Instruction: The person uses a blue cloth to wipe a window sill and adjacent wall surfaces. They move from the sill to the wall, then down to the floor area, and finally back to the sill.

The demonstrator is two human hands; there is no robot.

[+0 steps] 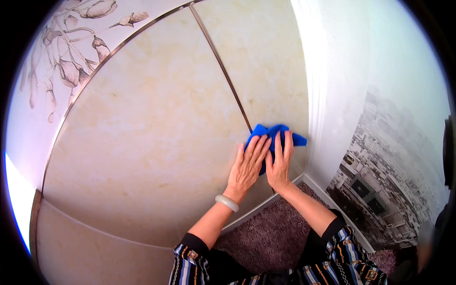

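Rests the left hand [245,166] and right hand [279,166] side by side on a blue cloth [271,132], just right of centre in the frame, spread against a cream marbled panel [156,114] across the line of a dark metal strip [222,66], with each grip open and fingers outstretched over the fabric. Wears a pale bracelet [227,203] at the left wrist, above a purplish shaggy rug [270,232] at lower centre, with a grey cityscape mural [389,190] at right.
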